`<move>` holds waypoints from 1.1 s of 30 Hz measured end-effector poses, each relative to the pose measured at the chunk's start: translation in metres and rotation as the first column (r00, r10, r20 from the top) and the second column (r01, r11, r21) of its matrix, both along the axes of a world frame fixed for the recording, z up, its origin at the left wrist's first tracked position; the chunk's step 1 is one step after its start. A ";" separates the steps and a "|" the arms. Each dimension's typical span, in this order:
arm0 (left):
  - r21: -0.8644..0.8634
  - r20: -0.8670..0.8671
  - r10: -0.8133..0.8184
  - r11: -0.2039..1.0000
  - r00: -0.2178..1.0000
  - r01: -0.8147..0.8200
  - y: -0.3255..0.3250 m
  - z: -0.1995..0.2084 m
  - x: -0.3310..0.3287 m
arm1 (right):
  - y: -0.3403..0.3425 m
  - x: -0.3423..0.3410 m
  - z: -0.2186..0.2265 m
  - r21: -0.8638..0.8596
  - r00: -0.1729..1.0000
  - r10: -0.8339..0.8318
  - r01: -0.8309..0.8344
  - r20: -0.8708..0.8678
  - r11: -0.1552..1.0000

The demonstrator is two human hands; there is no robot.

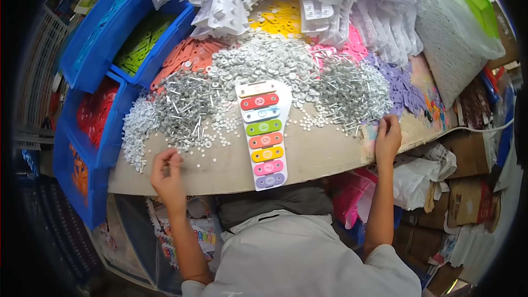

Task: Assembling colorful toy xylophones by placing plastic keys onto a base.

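A toy xylophone [264, 135] lies near the table's front edge, its white base carrying several coloured bars, each fixed with small metal pins. Left of it, my left hand [168, 175] hovers by the table's edge, fingers curled toward the thumb and slightly blurred; whatever they may hold is too small to make out. My right hand [388, 138] is at the right end of a pile of small white parts [375, 85], fingertips pinched together. What sits between those fingertips cannot be seen. Loose metal pins [190, 99] and white washers [258, 58] are heaped behind the xylophone.
Blue bins [113, 132] on the left hold blue, green, red and orange bars. White xylophone bases [225, 3] are stacked at the back, beside yellow bars [278, 16] and purple bars [406, 85]. A plastic bag [448, 38] stands at the back right; cartons [467, 203] lie below.
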State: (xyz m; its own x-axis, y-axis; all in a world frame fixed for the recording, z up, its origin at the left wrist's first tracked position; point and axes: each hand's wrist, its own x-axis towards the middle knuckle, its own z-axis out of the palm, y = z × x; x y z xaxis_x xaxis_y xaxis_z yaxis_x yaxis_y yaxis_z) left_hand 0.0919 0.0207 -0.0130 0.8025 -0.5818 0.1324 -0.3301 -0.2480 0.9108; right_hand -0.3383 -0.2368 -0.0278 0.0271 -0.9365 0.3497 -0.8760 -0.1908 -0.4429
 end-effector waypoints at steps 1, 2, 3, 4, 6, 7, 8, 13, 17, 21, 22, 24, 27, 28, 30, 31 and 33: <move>0.004 0.005 0.016 1.000 1.000 -0.016 -0.001 0.002 -0.007 | 0.000 0.000 -0.002 -0.010 0.998 -0.025 0.025 0.062 1.000; -0.025 -0.109 -0.051 0.999 0.993 0.049 -0.004 0.005 -0.014 | -0.001 -0.001 -0.004 -0.016 0.991 -0.051 0.053 0.124 0.998; -0.064 -0.219 -0.116 0.993 0.969 0.104 -0.007 0.008 -0.019 | -0.001 -0.003 -0.005 -0.021 0.992 -0.045 0.048 0.114 0.999; -0.060 -0.214 -0.095 0.995 0.972 0.084 -0.011 0.010 -0.024 | -0.004 -0.011 -0.013 -0.038 0.992 -0.039 0.044 0.118 0.998; -0.169 -0.388 -0.221 0.971 0.895 0.167 -0.020 0.013 -0.028 | -0.004 -0.014 -0.014 -0.038 0.994 -0.027 0.032 0.109 0.999; -0.165 -0.382 -0.200 0.975 0.902 0.146 -0.022 0.013 -0.026 | -0.002 -0.011 -0.012 -0.046 0.990 -0.032 0.039 0.140 0.998; -0.175 -0.477 -0.243 0.968 0.845 0.180 -0.024 0.013 -0.024 | 0.001 -0.008 -0.009 -0.078 0.984 -0.059 0.073 0.166 0.994; -0.255 -0.621 -0.341 0.939 0.706 0.229 -0.064 0.017 -0.019 | 0.016 0.043 0.003 -0.137 0.820 0.014 0.079 0.573 0.987; -0.286 -0.603 -0.482 0.875 0.636 0.391 -0.119 0.017 -0.011 | 0.029 0.141 0.038 -0.216 0.787 0.463 -0.409 0.408 0.886; -0.256 -0.626 -0.513 0.847 0.588 0.466 -0.157 0.013 -0.002 | 0.009 0.198 0.045 -0.126 0.695 0.637 -0.637 0.332 0.761; -0.259 -0.623 -0.514 0.847 0.589 0.464 -0.163 0.008 -0.001 | 0.003 0.205 0.043 -0.130 0.694 0.640 -0.638 0.330 0.759; -0.277 -0.604 -0.552 0.822 0.575 0.498 -0.171 0.002 0.001 | -0.006 0.215 0.038 -0.038 0.702 0.628 -0.656 0.335 0.754; -0.270 -0.580 -0.570 0.809 0.582 0.523 -0.174 -0.006 0.001 | -0.008 0.222 0.037 0.003 0.712 0.627 -0.661 0.315 0.750; -0.256 -0.566 -0.580 0.800 0.587 0.543 -0.175 -0.008 0.002 | -0.009 0.223 0.037 0.017 0.716 0.626 -0.662 0.310 0.749; -0.251 -0.561 -0.577 0.802 0.593 0.542 -0.175 -0.007 0.001 | -0.010 0.225 0.038 0.017 0.708 0.640 -0.675 0.299 0.738; -0.246 -0.555 -0.576 0.803 0.600 0.543 -0.175 -0.006 0.001 | -0.010 0.226 0.039 0.016 0.700 0.654 -0.686 0.288 0.728; -0.236 -0.548 -0.564 0.813 0.617 0.533 -0.174 -0.002 0.001 | -0.016 0.227 0.040 -0.036 0.679 0.708 -0.717 0.191 0.697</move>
State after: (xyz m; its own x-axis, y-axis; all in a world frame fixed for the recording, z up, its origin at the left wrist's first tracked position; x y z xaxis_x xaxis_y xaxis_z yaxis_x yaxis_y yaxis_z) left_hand 0.0925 -0.1536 -0.0147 0.2618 -0.9449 -0.1964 0.1912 -0.1487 0.9702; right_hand -0.1117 -0.2532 0.0119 0.6340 -0.6726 0.3817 -0.3882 -0.7037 -0.5951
